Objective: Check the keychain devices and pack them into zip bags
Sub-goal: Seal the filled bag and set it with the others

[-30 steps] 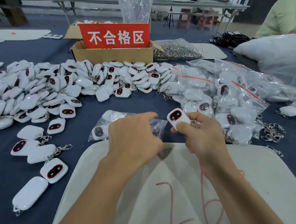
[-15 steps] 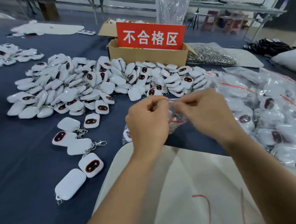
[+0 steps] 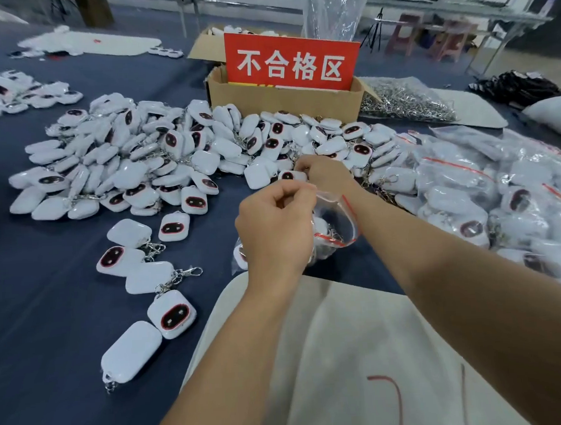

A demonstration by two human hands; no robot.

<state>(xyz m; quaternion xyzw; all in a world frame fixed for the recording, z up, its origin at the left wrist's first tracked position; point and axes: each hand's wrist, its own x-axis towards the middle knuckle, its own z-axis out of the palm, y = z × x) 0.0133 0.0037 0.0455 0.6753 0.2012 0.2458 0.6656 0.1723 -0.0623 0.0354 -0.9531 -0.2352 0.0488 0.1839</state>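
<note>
Pinches the limp, slippery zip bag [image 3: 336, 219] at its stiffer red-striped mouth with left hand [image 3: 275, 232], just before the pile of keychain devices [image 3: 172, 159]. Curls right hand [image 3: 324, 174] into that pile; cannot tell if holding one. Probably light, hard, smooth: best gripped by the flat sides.

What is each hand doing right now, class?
Left hand: closed, pinching the zip bag.
Right hand: curled on the device pile; grip cannot be told.

Head-worn, downward, close over hands [image 3: 275, 235]
</note>
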